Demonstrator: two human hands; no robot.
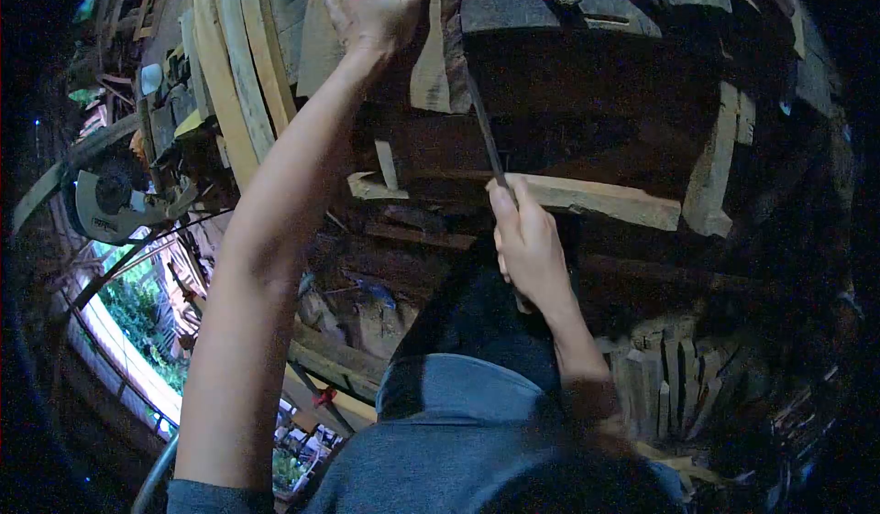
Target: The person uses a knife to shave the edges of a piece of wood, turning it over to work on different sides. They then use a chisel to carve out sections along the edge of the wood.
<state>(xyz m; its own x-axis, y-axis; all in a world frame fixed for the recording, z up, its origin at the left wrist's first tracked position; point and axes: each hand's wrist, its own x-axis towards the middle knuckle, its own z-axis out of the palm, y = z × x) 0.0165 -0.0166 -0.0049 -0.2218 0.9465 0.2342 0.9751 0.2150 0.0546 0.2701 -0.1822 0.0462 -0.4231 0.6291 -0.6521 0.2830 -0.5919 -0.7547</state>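
Observation:
At the top of the head view, my left hand lies with its fingers spread on a wooden board. Next to it a rough-edged plank reaches over the bench's front edge. My right hand is wrapped round the lower end of a long, thin, dark tool, which slants up to the plank's right edge. Whether the tool is a saw or something else cannot be made out. The lower part of its handle is mostly hidden by my fingers.
Long curved wooden strips lie at the left of the bench. A round-guarded machine stands at the far left. A wooden crossbar runs below the benchtop. Upright wood offcuts are stacked at the lower right.

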